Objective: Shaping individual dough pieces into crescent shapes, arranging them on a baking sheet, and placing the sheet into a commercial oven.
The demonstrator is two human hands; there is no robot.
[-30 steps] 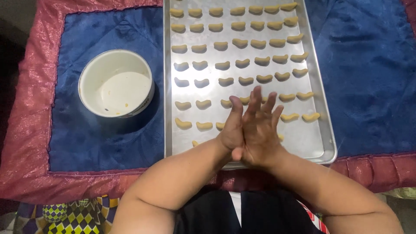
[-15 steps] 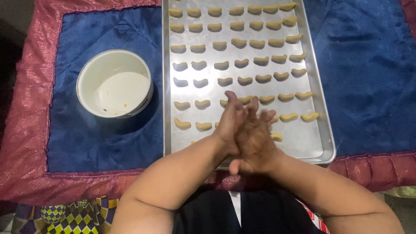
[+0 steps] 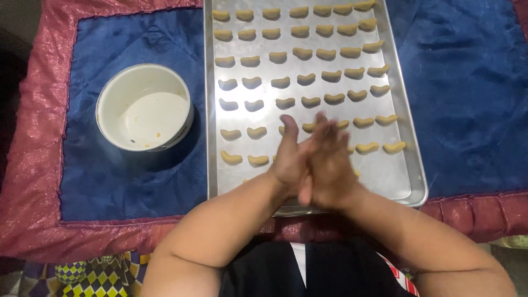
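My left hand [image 3: 287, 159] and my right hand [image 3: 331, 168] are pressed palm to palm, fingers stretched out, above the near end of a silver baking tray [image 3: 385, 179]. Whatever lies between the palms is hidden. The tray carries several rows of small curved tan dough pieces [image 3: 311, 102], each shaped like a short crescent. The nearest rows are partly covered by my hands. Two pieces [image 3: 231, 158] lie just left of my left hand, and others [image 3: 394, 147] lie to the right of my right hand.
A white round bowl [image 3: 144, 107], nearly bare inside with a few crumbs, stands left of the tray. Everything rests on a blue cloth [image 3: 462, 82] with a shiny red border [image 3: 33, 165]. A patterned yellow and black fabric [image 3: 88, 275] shows at bottom left.
My palms have slid against each other: the left hand moved forward and the right hand back, then shifted again. The tray and bowl have not moved on the cloth.
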